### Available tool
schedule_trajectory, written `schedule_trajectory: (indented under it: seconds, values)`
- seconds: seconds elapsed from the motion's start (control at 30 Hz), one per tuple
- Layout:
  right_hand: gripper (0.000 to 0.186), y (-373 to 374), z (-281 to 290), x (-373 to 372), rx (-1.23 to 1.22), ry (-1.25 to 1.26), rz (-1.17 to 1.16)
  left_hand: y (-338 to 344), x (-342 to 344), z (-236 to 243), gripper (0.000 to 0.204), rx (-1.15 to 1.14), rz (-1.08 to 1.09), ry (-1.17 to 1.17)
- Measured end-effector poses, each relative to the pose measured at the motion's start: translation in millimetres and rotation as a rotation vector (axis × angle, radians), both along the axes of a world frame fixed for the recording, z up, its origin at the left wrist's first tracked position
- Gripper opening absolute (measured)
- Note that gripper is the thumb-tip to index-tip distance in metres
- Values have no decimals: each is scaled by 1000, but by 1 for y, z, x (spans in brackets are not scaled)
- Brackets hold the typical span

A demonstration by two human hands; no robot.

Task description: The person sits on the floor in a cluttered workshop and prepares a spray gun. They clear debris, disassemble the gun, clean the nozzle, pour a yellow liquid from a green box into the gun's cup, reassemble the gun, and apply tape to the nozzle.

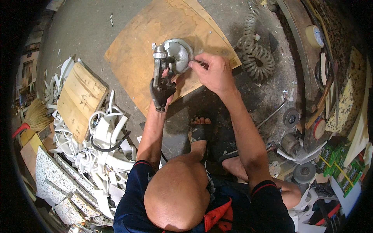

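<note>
My left hand [166, 87], dark over the fingers as if gloved or stained, is closed around the dark handle of what looks like a spray gun [159, 64]. A ribbed silver ring tops the gun, and a round silver metal cup [179, 54] sits at its right side. My right hand [215, 73] is at the cup's right edge, thumb and forefinger pinched together. Whatever is between those fingertips is too small to make out. Beneath both hands lies a plywood board [132, 48], stained brown.
A coiled air hose [258, 58] lies on the floor to the right. White foam offcuts [110, 132] heap up at the left, around a wooden board [79, 103] and a straw broom [37, 116]. A tape roll [314, 36] and a grey disc [291, 117] are at the right.
</note>
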State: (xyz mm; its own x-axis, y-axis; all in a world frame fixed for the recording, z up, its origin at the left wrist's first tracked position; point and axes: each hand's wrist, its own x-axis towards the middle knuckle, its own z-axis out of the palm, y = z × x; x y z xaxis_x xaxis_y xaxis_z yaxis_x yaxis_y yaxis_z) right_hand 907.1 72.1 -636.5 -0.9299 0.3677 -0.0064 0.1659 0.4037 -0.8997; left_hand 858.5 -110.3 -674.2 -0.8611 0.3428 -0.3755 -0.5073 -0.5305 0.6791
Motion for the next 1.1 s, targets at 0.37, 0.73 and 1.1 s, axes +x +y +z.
schedule_trajectory:
  seconds: [0.37, 0.73, 1.1]
  values:
    - [16, -18, -29, -3, 18, -132, -364, 19, 7, 4, 41, -37, 69, 107]
    - [23, 117, -58, 84, 312, -177, -563, -32, -37, 20, 103, 203, -40, -52]
    - [19, 97, -29, 212, -25, -254, -760, -3, 49, -25, 63, 107, -206, -249]
